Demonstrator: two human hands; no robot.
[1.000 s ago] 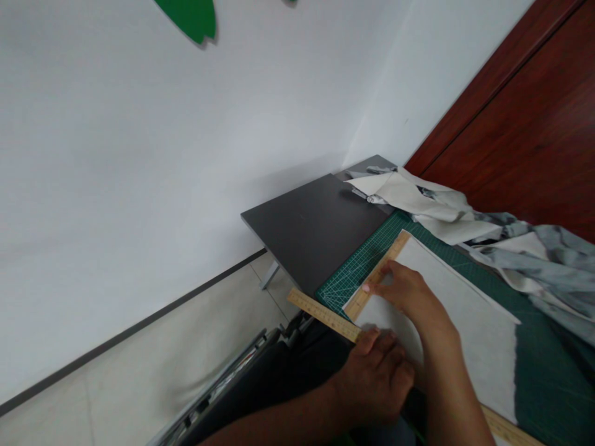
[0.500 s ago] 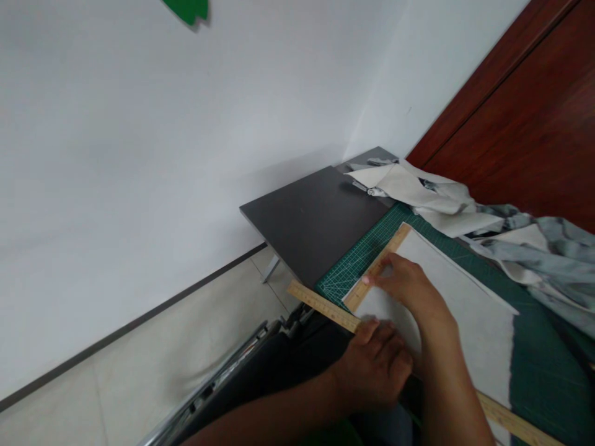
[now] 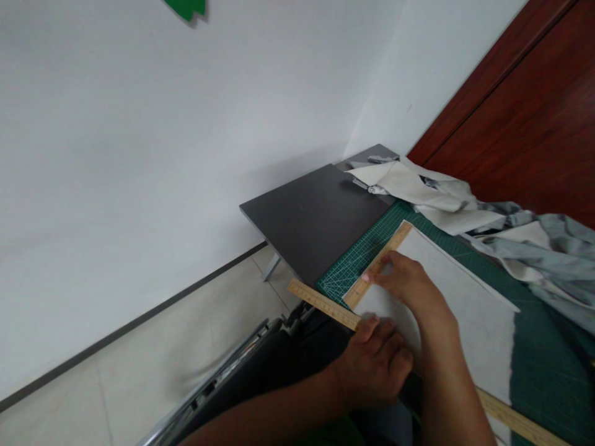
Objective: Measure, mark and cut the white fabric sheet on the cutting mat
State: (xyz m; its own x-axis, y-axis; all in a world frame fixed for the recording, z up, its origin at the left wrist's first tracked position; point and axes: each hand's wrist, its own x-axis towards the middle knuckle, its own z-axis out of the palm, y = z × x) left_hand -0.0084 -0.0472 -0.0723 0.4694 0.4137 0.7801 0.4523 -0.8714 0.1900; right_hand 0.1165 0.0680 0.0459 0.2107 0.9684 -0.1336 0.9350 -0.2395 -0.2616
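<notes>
A white sheet of fabric or paper (image 3: 465, 297) lies on the green cutting mat (image 3: 367, 254). Along its far-left edge rests a short wooden ruler (image 3: 372, 269). My right hand (image 3: 409, 285) has thumb and fingers closed on that ruler near its middle. At the table's near edge, my left hand (image 3: 376, 359) is curled over a long wooden ruler (image 3: 325, 305), close to the sheet's near edge. The long ruler runs under both arms and shows again at the lower right. The left fingertips are partly hidden.
Crumpled grey and white fabric (image 3: 432, 192) is heaped along the back of the dark table (image 3: 311, 217). Behind stand a white wall (image 3: 186, 136) and a red-brown wooden door (image 3: 525, 111). A chair's metal frame (image 3: 218, 378) is below left, over a tiled floor (image 3: 139, 365).
Both hands and both rulers stay practically where they were. The view has shifted very slightly.
</notes>
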